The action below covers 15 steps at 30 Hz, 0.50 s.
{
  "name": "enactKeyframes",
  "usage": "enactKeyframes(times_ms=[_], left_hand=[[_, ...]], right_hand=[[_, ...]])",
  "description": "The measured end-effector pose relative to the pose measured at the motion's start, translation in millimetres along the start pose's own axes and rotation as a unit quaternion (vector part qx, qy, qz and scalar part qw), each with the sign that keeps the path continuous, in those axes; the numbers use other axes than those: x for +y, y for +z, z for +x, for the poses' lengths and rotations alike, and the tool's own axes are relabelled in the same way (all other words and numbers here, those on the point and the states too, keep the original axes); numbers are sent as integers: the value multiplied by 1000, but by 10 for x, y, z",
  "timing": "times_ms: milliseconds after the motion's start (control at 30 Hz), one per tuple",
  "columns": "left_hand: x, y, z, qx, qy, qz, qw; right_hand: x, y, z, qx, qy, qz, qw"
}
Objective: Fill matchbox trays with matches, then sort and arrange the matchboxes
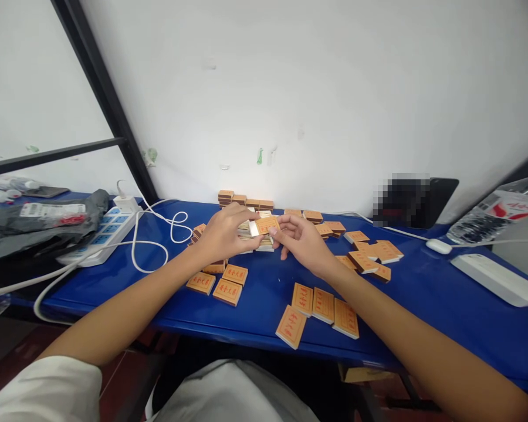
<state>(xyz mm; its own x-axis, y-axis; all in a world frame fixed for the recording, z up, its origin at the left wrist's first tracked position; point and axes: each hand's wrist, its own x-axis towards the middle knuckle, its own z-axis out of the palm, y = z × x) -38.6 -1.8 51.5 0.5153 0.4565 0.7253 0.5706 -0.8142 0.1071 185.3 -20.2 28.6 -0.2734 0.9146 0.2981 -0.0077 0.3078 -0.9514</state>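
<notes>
Between my two hands is an orange matchbox [268,225] with red characters. A white part [254,228] shows at its left end, next to my left fingers. My left hand [229,225] curls round that end, thumb below and fingers above. My right hand [300,237] pinches the right end between thumb and fingers. Behind and below the box is a stack of matchboxes [264,247] with pale sides, partly hidden by my hands. Close to my left wrist, several matchboxes [227,291] lie flat. Under my right forearm, more matchboxes [323,305] lie near the front edge.
A row of stacked matchboxes [246,202] stands by the wall. Loose matchboxes [374,252] spread to the right. White cables [136,252] run from a power strip [108,234] at left, beside a grey plastic package [48,220]. A water bottle [501,211] and a white box [495,278] are at right.
</notes>
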Motion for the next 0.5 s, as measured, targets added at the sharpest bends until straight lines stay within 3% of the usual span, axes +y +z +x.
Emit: enactKeyframes(times_ms=[100,233,367,500], left_hand=[[-12,6,-4,-2,7,1,1000],[-57,10,-1,-7,18,10,1000],[-112,24,-3,8,11,3,1000],[-147,29,8,38,66,-8,997]], right_hand=[[-39,24,-14,-4,15,7,1000],[-96,-19,-3,43,59,-7,997],[-102,-66,24,63,62,6,996],[-106,-71,37,83,82,29,993]])
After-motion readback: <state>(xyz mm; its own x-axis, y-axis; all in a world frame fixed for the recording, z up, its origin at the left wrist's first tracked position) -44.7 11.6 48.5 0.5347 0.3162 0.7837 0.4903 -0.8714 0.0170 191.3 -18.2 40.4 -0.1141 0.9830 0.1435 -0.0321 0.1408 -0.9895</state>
